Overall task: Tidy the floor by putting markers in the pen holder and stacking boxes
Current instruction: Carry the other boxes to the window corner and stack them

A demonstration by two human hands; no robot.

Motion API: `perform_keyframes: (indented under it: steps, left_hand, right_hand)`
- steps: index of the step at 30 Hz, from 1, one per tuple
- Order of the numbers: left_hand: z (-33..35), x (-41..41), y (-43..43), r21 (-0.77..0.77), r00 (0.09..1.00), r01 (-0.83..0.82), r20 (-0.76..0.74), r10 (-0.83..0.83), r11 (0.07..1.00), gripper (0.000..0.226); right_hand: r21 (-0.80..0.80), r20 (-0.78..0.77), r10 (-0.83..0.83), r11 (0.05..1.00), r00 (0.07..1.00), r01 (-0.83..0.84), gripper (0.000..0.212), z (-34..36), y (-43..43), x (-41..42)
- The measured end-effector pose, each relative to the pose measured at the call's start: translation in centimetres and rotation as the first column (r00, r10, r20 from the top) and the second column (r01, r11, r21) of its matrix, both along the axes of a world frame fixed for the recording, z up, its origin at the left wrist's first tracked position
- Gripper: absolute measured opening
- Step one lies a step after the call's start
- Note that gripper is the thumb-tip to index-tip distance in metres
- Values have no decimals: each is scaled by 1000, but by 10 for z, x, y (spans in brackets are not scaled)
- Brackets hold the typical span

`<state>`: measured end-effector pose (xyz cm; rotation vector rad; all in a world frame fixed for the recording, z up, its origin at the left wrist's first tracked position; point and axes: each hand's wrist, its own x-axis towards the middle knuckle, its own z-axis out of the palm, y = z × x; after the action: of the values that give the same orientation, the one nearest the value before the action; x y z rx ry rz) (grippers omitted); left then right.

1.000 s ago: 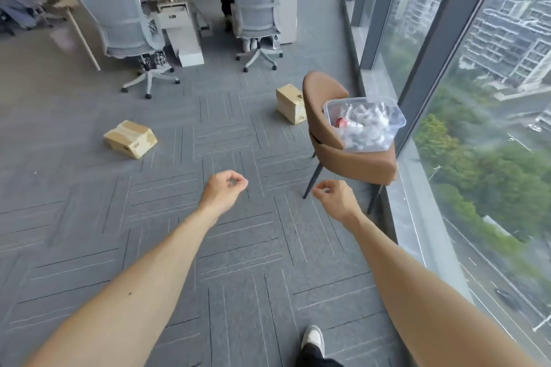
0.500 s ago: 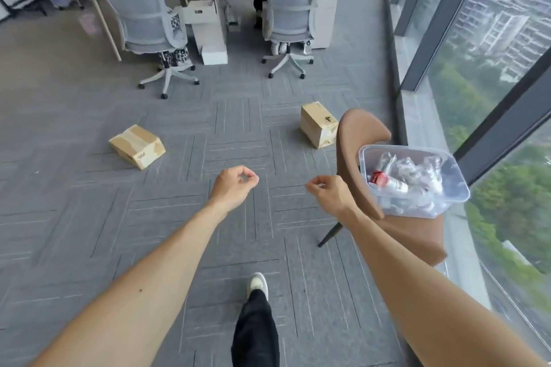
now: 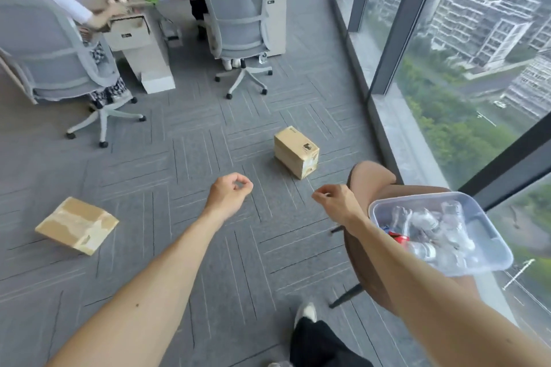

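Note:
Two cardboard boxes lie apart on the grey carpet. One small box (image 3: 295,152) stands ahead, a little right of centre. A flatter box (image 3: 76,225) lies tilted at the left. My left hand (image 3: 228,195) and my right hand (image 3: 337,201) reach forward over the floor between them, fingers loosely curled, holding nothing. Neither hand touches a box. No marker or pen holder shows in this view.
A brown chair (image 3: 369,179) at my right carries a clear plastic bin (image 3: 489,235) of empty bottles. Floor-to-ceiling windows (image 3: 447,68) run along the right. Two grey office chairs (image 3: 238,18) (image 3: 50,50) with seated people stand at desks ahead. My foot (image 3: 305,313) is below.
I have walked forward: both boxes are nearer, and the brown chair with its bin has slid down to my right. My hands keep the same loose, empty pose.

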<state>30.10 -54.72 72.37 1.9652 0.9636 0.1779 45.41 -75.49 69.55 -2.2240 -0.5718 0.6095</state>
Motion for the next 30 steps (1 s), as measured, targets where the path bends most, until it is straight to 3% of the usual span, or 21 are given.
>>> perform_keyframes:
  steps: [10, 19, 26, 30]
  left_hand:
    - [-37, 244, 165, 45, 990, 122, -76, -119, 991, 12]
    - [-80, 460, 287, -16, 950, 253, -187, -252, 967, 9]
    - [-180, 630, 371, -62, 856, 426, -297, -424, 903, 9]
    - [-269, 728, 422, -96, 773, 510, -385, -505, 855, 9]
  right_hand:
    - [-1, -134, -150, 988, 980, 152, 17, -67, 156, 222]
    - [-99, -265, -270, 963, 926, 252, 16, -106, 249, 402]
    - [-213, -341, -416, 908, 843, 362, 19, -181, 310, 525]
    - [-265, -389, -510, 860, 767, 437, 15, -257, 349, 593]
